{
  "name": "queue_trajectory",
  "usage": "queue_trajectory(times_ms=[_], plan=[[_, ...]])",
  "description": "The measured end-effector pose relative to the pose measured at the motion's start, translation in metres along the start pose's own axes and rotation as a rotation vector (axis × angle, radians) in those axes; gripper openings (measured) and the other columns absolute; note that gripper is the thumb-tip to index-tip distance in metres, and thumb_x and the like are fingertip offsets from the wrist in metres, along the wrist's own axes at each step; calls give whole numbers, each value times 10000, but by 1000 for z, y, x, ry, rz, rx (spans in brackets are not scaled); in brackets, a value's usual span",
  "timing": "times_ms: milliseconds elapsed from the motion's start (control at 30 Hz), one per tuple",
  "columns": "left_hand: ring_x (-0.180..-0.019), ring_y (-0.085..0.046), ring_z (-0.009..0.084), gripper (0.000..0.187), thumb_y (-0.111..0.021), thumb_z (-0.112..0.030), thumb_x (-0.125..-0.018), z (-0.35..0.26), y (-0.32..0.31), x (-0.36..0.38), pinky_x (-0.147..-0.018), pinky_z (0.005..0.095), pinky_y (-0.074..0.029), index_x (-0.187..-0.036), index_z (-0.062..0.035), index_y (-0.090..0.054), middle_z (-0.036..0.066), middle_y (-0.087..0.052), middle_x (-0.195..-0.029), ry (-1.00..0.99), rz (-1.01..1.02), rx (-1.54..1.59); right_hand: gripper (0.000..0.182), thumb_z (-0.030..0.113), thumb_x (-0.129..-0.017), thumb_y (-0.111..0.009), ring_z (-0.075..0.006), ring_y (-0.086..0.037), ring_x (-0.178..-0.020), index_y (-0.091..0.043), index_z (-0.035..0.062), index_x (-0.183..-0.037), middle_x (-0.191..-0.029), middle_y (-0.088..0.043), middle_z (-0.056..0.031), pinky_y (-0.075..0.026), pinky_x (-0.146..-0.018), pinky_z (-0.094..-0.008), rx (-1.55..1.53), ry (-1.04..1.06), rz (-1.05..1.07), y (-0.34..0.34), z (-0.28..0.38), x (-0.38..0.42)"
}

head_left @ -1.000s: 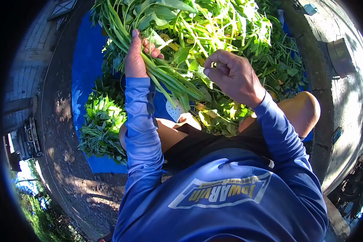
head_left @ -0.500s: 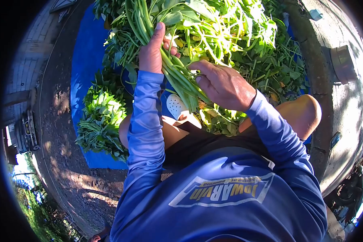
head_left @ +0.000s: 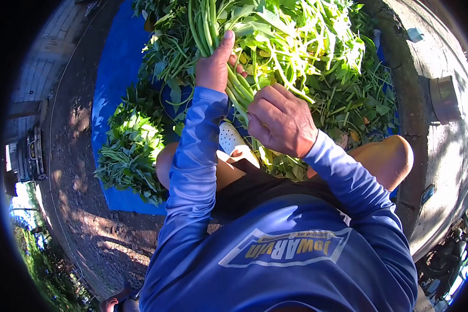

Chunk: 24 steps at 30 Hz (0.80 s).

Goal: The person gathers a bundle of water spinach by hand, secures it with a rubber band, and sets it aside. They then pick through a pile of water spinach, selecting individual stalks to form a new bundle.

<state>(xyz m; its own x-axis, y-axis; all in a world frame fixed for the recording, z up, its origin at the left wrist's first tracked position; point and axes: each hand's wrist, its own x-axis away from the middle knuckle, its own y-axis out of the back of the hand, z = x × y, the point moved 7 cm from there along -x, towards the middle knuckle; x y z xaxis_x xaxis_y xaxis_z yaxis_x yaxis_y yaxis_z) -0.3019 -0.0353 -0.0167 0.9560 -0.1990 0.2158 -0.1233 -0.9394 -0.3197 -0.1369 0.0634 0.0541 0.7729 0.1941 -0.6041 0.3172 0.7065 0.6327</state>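
My left hand is closed around a bunch of long green leafy stems, thumb pointing up along them. My right hand is curled around the lower cut ends of the same bunch, just below and right of the left hand. The leafy tops spread up and to the right over a large loose pile of greens. Both arms are in blue long sleeves.
A blue tarp on the dirt ground holds the greens. A separate heap of greens lies at the left. A white perforated shoe shows by my knees. A concrete ledge runs along the right.
Both hands have moved up and right with the bunch. My right hand, earlier apart with pinched fingers, has come in and closed around the stem ends.
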Motion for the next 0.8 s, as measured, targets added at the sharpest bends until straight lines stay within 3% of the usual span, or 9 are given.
queue_trajectory(times_ms=[100,167,233,333,467,600,700,767,800], plan=[[-547,-552,127,488,-780,-533,-916,-4,11,-2,-535,341,-549,-794,-133,-527,-31,-483,-678,62,6,-46,134,128,-976,-674,-327,-661,-791,-590,55,-1049,-896,-631,-123,-544,-663,-419,-241,-303,-61,5,-33,15],[-550,-555,123,495,-771,-546,-918,-7,11,0,-547,337,-550,-797,-135,-523,-33,-480,-671,57,38,-30,172,202,-1077,-577,-323,-713,-833,-574,43,-1142,-892,-699,-159,-547,-745,-404,-416,-602,76,9,-63,19],[-554,-558,121,501,-766,-557,-918,-9,7,3,-556,336,-551,-801,-136,-521,-36,-477,-666,56,69,-27,178,150,-1057,-603,-209,-624,-801,-598,17,-1176,-889,-637,-97,-532,-775,-336,-454,-552,99,10,-61,13],[-557,-571,123,489,-778,-548,-910,-11,5,8,-545,339,-559,-813,-124,-555,-32,-492,-668,51,89,-12,193,151,-1007,-651,-241,-643,-830,-633,21,-1148,-897,-648,-111,-535,-782,-358,-315,-306,366,7,-35,1],[-549,-567,116,451,-785,-522,-914,-9,8,9,-530,333,-562,-845,-121,-591,-34,-504,-673,68,74,32,142,169,-959,-679,-354,-645,-888,-662,48,-1032,-914,-669,-127,-527,-795,-447,-91,-160,286,6,-32,10],[-537,-564,121,445,-796,-512,-908,-12,14,10,-520,332,-563,-816,-132,-583,-32,-507,-665,-1,-21,20,79,130,-954,-659,-353,-636,-848,-647,53,-966,-865,-654,-115,-520,-766,-450,-119,-233,313,18,-25,29],[-534,-567,144,433,-794,-479,-921,-22,38,-4,-525,353,-570,-799,-133,-564,-23,-519,-686,-14,-115,131,124,96,-862,-672,-371,-642,-829,-644,60,-978,-808,-628,-134,-528,-745,-479,-122,-282,318,21,-33,63],[-565,-559,138,424,-791,-470,-927,-36,47,-8,-566,365,-564,-811,-137,-556,-30,-501,-688,-12,-45,188,208,107,-842,-667,-361,-652,-854,-670,54,-1043,-861,-639,-153,-535,-756,-481,162,-401,504,18,-78,105],[-591,-546,137,498,-778,-506,-929,-44,49,-4,-620,322,-525,-733,-157,-482,-12,-485,-684,-7,-81,171,274,133,-839,-666,-349,-663,-890,-688,44,-1097,-934,-647,-185,-533,-772,-490,598,-396,503,33,-83,113]])
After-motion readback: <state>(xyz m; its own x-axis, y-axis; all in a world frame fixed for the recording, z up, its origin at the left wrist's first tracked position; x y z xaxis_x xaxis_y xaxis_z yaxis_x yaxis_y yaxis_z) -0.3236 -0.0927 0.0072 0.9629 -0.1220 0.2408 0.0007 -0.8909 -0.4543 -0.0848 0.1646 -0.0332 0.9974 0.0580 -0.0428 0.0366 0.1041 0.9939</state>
